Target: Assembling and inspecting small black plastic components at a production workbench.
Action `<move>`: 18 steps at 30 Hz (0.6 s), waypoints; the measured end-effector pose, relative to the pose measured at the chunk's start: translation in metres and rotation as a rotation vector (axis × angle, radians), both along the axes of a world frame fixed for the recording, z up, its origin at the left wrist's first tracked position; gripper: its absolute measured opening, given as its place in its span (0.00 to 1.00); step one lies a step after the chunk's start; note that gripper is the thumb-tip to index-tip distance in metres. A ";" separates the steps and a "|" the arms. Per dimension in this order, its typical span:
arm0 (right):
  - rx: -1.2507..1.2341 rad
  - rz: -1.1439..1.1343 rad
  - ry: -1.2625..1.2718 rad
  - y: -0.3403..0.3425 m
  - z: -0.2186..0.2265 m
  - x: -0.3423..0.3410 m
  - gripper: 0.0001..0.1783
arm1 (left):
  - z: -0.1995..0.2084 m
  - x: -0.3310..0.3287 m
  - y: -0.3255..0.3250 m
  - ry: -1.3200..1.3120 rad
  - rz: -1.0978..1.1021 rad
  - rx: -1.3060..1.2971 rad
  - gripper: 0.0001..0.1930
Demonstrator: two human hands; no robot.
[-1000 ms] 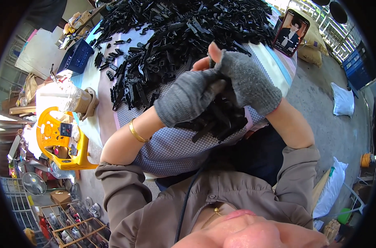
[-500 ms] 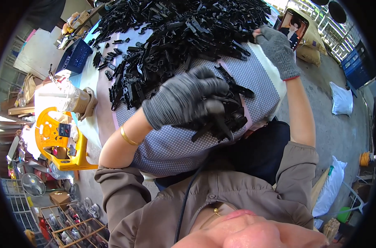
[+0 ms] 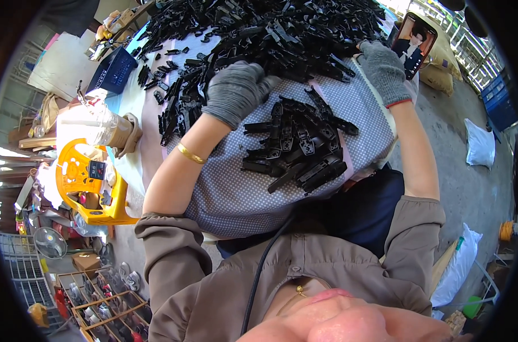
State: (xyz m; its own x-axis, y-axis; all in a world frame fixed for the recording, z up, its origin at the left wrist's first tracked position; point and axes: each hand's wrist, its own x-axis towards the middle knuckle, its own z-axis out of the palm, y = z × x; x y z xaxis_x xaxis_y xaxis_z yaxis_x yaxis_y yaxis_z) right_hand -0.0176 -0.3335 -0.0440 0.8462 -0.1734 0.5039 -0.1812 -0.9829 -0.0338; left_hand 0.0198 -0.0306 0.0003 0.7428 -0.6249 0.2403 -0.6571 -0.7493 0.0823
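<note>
"What lies closest to you?"

"The patterned cloth [image 3: 230, 188], spread on the near side of the big heap [image 3: 287, 40]. It's bluish-grey with small pale dots, and it hangs in soft folds toward my lap, probably to give the pieces a smooth, forgiving surface."

"And on it?"

"A small cluster of black pieces [image 3: 297, 134], between me and the heap, with a strip of cloth dividing the two. They're long, narrow and hard-looking, likely moulded plastic, with holes and notches; several lie crossed. I'd say they sit apart to avoid mixing and to be within easy reach."

"Your hands?"

"My left hand [image 3: 236, 91] is over the heap's near left part, back upward, fingers bent and blurred; I cannot tell whether they pinch anything. My right hand [image 3: 384, 71] is at the heap's right edge, fingers curled; whether they grip a piece is hidden. Both wear grey knit gloves [image 3: 391, 82], perhaps against rough edges."

"Farther out?"

"The heap itself, a loose jumble of similar black pieces with dull glints. Right of it a phone [image 3: 412, 45] leans, screen toward me, presumably for easy viewing. Left of it is a blue basket [image 3: 113, 71] with pierced walls. Beyond the phone, tan sacks [image 3: 441, 77] bulge softly."
</note>
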 end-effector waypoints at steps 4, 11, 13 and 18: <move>-0.113 0.012 0.038 0.006 -0.002 0.005 0.14 | -0.011 -0.006 -0.010 -0.069 0.068 0.194 0.20; -0.271 0.136 0.118 0.023 0.015 -0.026 0.10 | -0.010 -0.014 -0.004 0.017 -0.056 0.196 0.16; -0.255 0.198 0.212 0.032 0.024 -0.041 0.13 | -0.009 -0.012 0.003 0.135 -0.128 -0.093 0.15; -0.095 0.275 0.318 0.020 0.021 -0.048 0.14 | 0.002 -0.005 0.014 0.528 -0.315 -0.817 0.27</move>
